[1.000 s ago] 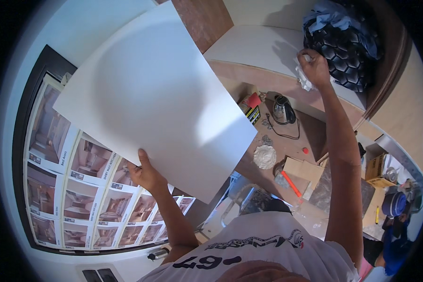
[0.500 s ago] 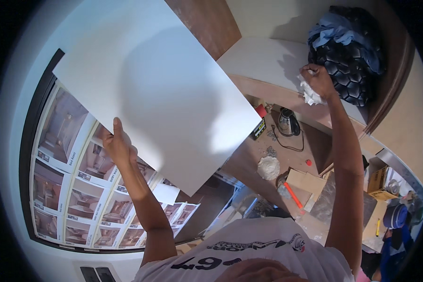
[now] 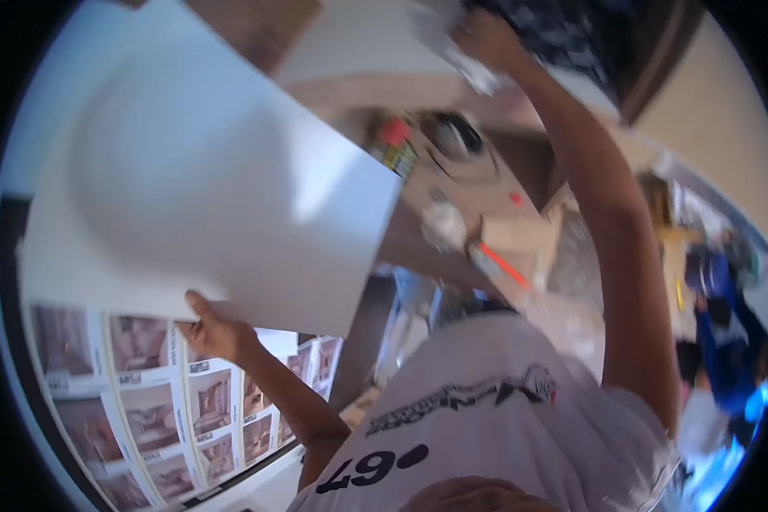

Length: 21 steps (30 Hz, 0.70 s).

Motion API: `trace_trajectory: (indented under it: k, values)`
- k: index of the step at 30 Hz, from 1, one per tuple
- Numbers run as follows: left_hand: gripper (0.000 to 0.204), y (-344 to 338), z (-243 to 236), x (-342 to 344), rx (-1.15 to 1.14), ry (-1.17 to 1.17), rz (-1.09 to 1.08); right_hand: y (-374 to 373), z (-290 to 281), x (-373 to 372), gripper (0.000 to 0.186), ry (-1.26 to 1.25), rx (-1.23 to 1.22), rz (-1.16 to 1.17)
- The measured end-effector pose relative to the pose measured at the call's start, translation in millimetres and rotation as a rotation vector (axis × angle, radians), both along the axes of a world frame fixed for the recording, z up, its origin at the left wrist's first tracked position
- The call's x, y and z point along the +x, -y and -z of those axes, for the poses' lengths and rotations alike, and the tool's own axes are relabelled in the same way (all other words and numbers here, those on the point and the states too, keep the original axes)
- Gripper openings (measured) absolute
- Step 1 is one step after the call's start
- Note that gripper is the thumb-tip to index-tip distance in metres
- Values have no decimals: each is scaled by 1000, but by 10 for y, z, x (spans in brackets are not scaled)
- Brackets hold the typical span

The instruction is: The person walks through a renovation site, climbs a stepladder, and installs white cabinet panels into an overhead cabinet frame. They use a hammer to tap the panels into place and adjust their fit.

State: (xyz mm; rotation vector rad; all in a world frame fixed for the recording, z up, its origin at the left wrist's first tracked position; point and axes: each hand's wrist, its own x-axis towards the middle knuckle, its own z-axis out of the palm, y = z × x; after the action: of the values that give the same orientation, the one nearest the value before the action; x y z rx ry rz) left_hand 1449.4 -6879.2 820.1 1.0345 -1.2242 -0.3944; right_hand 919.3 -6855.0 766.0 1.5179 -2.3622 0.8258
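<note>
A large flat white panel fills the left half of the view, tilted, with a shadow across its face. My left hand grips its lower edge, thumb on the upper face and fingers beneath. Up at the top, my right hand is closed around a crumpled white cloth, blurred by motion. Close beside that hand is a black quilted bundle, partly cut off by the frame edge. The curved pale ledge runs just left of the right hand.
Below the ledge, a worktop bears a dark corded tool, a round white wad and an orange-handled tool. A framed board of room pictures stands lower left. Another person in blue is at the far right.
My view has swung, so the worktop sits farther left and higher. The panel has shifted left and turned in my left hand. My right hand, still with the cloth, appears farther up and left.
</note>
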Motion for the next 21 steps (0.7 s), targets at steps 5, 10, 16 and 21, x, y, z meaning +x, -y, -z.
trace_trajectory:
  k: [5, 10, 16, 21]
  values:
    - [40, -483, 534, 159, 20, 150, -157, 498, -373, 377, 29, -161, -163, -48]
    - [47, -462, 1169, -8, 89, 393, -218, 373, -171, -42, 46, -441, -158, -31]
    - [29, -540, 1815, 419, -117, 559, 311, -461, -423, 587, 43, -412, -658, -239]
    - [31, -511, 2060, 506, -172, 974, 623, -1789, 470, 1497, 65, 1456, -500, -245]
